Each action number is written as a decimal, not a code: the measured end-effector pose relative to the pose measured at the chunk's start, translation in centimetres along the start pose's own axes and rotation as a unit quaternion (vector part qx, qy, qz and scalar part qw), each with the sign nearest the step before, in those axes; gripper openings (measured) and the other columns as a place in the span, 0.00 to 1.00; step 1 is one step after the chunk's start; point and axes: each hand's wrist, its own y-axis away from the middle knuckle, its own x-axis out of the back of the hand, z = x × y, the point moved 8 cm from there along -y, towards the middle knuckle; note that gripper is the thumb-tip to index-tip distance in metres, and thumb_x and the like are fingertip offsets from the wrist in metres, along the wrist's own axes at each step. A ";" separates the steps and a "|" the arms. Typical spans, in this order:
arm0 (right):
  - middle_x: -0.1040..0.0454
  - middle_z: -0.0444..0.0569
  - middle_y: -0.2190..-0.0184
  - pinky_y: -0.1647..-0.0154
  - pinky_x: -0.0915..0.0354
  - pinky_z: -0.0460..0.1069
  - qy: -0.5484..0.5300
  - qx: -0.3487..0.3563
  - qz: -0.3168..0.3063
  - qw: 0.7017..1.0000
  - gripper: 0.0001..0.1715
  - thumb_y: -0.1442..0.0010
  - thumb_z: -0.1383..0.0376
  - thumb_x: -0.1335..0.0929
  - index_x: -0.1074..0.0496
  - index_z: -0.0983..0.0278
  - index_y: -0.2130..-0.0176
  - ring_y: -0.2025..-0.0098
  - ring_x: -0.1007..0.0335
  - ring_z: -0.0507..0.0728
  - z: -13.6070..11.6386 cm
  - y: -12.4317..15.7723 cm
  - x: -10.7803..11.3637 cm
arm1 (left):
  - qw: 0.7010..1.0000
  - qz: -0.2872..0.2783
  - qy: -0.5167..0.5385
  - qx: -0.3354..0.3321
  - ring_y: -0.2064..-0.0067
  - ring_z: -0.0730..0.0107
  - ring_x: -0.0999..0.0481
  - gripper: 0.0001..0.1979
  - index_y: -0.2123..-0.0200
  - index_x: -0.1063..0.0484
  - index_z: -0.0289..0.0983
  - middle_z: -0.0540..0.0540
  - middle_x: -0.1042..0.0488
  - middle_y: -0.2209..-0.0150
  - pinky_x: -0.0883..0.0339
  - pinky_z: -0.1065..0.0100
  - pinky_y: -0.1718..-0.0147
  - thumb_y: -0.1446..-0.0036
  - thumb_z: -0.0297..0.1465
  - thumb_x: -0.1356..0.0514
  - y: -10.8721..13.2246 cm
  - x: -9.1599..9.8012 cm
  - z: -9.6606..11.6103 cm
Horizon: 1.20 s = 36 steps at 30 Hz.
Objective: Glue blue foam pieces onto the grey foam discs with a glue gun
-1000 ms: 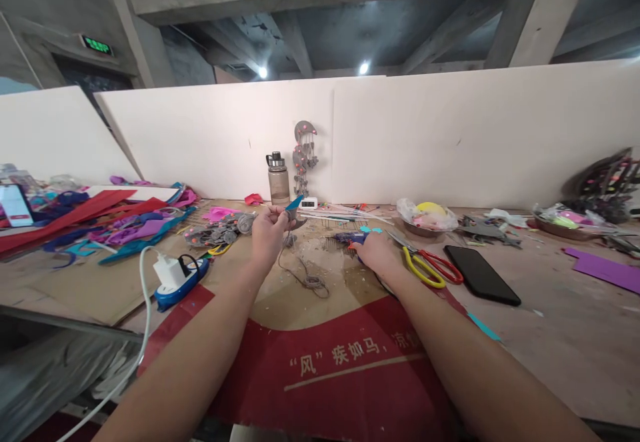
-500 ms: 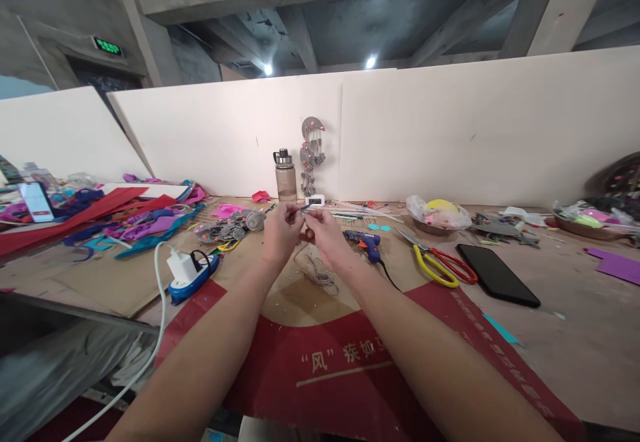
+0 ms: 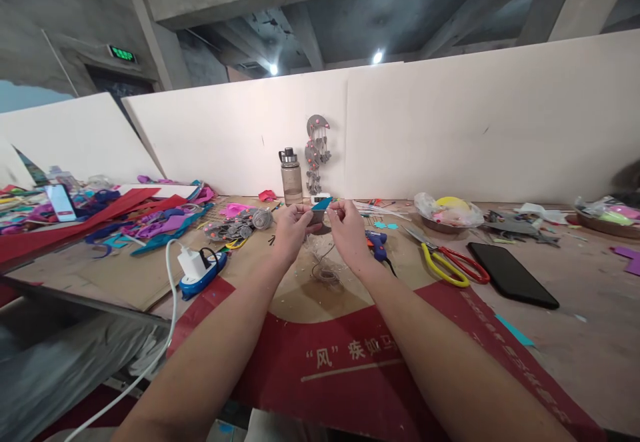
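My left hand (image 3: 291, 229) and my right hand (image 3: 347, 231) are raised together over the middle of the table, both pinching a small teal foam piece (image 3: 321, 204) between them. A thin grey string hangs from the piece down to a loose coil of string (image 3: 327, 274) on the cardboard. The blue glue gun (image 3: 376, 244) lies just right of my right hand, untouched.
Yellow and red scissors (image 3: 453, 263) and a black phone (image 3: 512, 274) lie to the right. A blue power strip (image 3: 201, 272) with a white charger sits to the left. Coloured foam scraps (image 3: 150, 219) cover the far left. A water bottle (image 3: 291, 177) stands by the white wall board.
My right hand left the glue gun and came up to meet my left hand at the teal piece. Both hands now hold it higher, and the camera view shifted slightly left.
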 end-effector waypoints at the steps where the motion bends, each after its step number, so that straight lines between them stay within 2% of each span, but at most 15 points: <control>1: 0.31 0.46 0.68 0.64 0.43 0.49 0.004 0.003 0.003 1.000 0.09 0.44 0.60 0.36 0.33 0.64 0.64 0.69 0.41 0.53 0.0 -0.1 0.1 | 1.000 -0.002 0.004 0.005 0.66 0.68 0.24 0.09 0.70 0.34 0.37 0.50 0.29 0.72 0.25 0.60 0.61 0.52 0.33 0.36 0.1 -0.1 0.0; 9: 0.32 0.45 0.72 0.66 0.44 0.48 0.023 0.008 -0.009 1.000 0.11 0.45 0.61 0.37 0.29 0.64 0.66 0.71 0.42 0.53 0.0 -0.5 0.4 | 0.998 -0.018 0.047 0.029 0.68 0.70 0.24 0.13 0.70 0.34 0.36 0.51 0.28 0.72 0.25 0.59 0.60 0.55 0.34 0.34 0.3 -0.5 -0.2; 16: 0.33 0.44 0.75 0.69 0.45 0.48 0.009 -0.026 -0.025 0.999 0.13 0.47 0.60 0.36 0.27 0.65 0.67 0.73 0.43 0.53 0.7 -0.7 0.3 | 0.998 -0.023 0.054 0.033 0.68 0.71 0.24 0.13 0.70 0.34 0.36 0.51 0.28 0.72 0.24 0.59 0.60 0.55 0.34 0.33 0.3 -0.6 -0.2; 20: 0.33 0.43 0.76 0.70 0.46 0.47 0.009 -0.023 -0.027 0.999 0.13 0.47 0.59 0.36 0.27 0.65 0.68 0.73 0.44 0.52 0.6 -0.7 0.3 | 0.998 -0.026 0.043 0.032 0.67 0.70 0.24 0.14 0.70 0.34 0.36 0.51 0.28 0.72 0.24 0.59 0.60 0.54 0.36 0.33 0.3 -0.5 -0.3; 29: 0.35 0.42 0.79 0.70 0.46 0.47 -0.005 -0.035 -0.055 0.998 0.12 0.49 0.58 0.37 0.31 0.64 0.74 0.74 0.45 0.52 0.6 -0.9 0.0 | 0.997 -0.027 0.056 0.054 0.74 0.77 0.29 0.13 0.72 0.35 0.36 0.54 0.34 0.76 0.23 0.64 0.66 0.55 0.33 0.33 0.4 -0.7 -0.2; 36: 0.38 0.40 0.81 0.74 0.49 0.46 -0.046 -0.054 -0.102 0.992 0.12 0.51 0.57 0.36 0.32 0.63 0.77 0.78 0.48 0.49 1.2 -1.0 -0.8 | 0.993 -0.032 0.066 0.089 0.74 0.77 0.29 0.12 0.72 0.35 0.35 0.52 0.31 0.74 0.24 0.67 0.69 0.56 0.31 0.34 -0.2 -0.1 -0.9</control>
